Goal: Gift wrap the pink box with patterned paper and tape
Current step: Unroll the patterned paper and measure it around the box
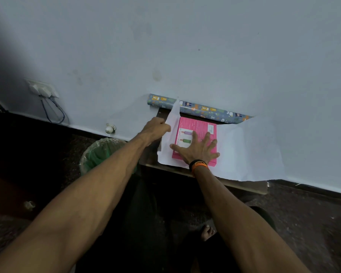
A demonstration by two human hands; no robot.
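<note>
The pink box [197, 128] lies flat on the white underside of the unrolled wrapping paper [248, 150] on a small table. My right hand [198, 148] presses on the box with fingers spread flat. My left hand [156, 129] grips the paper's left edge and lifts that flap [173, 117] up beside the box. The rest of the patterned roll [201, 110], blue-grey with cartoon figures, lies along the wall behind the box. No tape is visible.
The table's front edge [244, 185] runs just below the paper. A bin with a green liner [100, 154] stands on the floor to the left. A wall socket with cables [43, 89] sits at the left. My bare foot [208, 232] shows under the table.
</note>
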